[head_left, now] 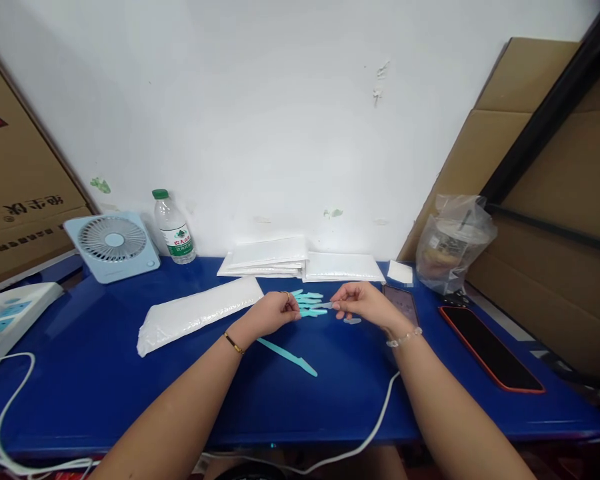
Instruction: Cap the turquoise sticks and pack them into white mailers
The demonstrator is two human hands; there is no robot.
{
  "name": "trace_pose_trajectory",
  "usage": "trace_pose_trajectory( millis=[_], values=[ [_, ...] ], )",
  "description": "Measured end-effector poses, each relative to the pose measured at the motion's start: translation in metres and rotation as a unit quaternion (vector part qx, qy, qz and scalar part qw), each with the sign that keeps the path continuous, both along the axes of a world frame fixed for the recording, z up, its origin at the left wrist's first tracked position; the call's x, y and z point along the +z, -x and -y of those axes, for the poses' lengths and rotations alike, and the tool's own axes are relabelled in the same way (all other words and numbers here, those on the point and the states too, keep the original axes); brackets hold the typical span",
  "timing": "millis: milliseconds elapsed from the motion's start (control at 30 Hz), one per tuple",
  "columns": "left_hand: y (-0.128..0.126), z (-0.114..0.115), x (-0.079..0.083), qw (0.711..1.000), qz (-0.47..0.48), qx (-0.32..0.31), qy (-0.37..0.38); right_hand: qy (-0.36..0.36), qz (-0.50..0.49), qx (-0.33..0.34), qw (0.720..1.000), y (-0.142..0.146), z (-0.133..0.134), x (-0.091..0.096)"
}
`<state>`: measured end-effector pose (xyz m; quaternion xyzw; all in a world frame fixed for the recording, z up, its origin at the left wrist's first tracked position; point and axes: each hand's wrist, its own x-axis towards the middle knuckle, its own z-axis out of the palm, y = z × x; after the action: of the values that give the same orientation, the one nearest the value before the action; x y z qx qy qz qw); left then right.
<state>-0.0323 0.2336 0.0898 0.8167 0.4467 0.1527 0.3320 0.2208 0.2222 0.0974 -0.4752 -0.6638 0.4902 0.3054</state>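
Observation:
My left hand (273, 312) is closed around a bunch of thin teal plastic sticks (311, 303) that fan out to the right. My right hand (363, 301) pinches a small clear cap (327, 306) at the tip of one of those sticks. One more teal stick (287, 355) lies flat on the blue table (130, 380) below my left wrist. A small clear piece (353, 321) rests on the table just under my right hand.
A white padded envelope (200, 313) lies to the left; a stack of them (300, 265) sits by the wall. A small fan (113, 245), water bottle (174, 228), bagged cup (453, 243), two phones (490, 348) (404, 301) and a white cable (375, 420) are around.

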Motion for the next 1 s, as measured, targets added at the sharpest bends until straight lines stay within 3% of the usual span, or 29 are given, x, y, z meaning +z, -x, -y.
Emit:
trace_pose_trajectory(
  millis=[167, 433, 567, 667, 767, 867, 1000],
  values=[
    [0.003, -0.003, 0.002, 0.997, 0.062, 0.021, 0.029, -0.023, -0.063, 0.000, 0.998, 0.002, -0.001, -0.002],
    [-0.003, -0.005, -0.007, 0.997, 0.072, 0.021, 0.017, -0.021, -0.058, 0.010, 0.998, 0.024, 0.004, -0.005],
    [-0.005, -0.004, -0.008, 0.998, 0.021, 0.045, -0.041, -0.091, 0.069, -0.006, 0.993, 0.011, 0.002, -0.004],
    [0.000, 0.001, 0.003, 0.992, -0.006, 0.050, -0.116, -0.158, 0.230, -0.033, 0.960, -0.013, -0.001, -0.002],
    [0.006, 0.011, 0.016, 0.993, -0.051, -0.069, -0.076, -0.106, 0.321, 0.005, 0.941, -0.027, -0.002, -0.002],
    [0.007, 0.018, 0.021, 0.980, -0.106, -0.166, 0.000, -0.062, 0.286, 0.048, 0.955, -0.022, 0.001, 0.001],
    [0.004, 0.018, 0.018, 0.988, -0.106, -0.113, 0.012, -0.008, 0.153, 0.096, 0.984, -0.007, 0.009, 0.009]
  ],
)
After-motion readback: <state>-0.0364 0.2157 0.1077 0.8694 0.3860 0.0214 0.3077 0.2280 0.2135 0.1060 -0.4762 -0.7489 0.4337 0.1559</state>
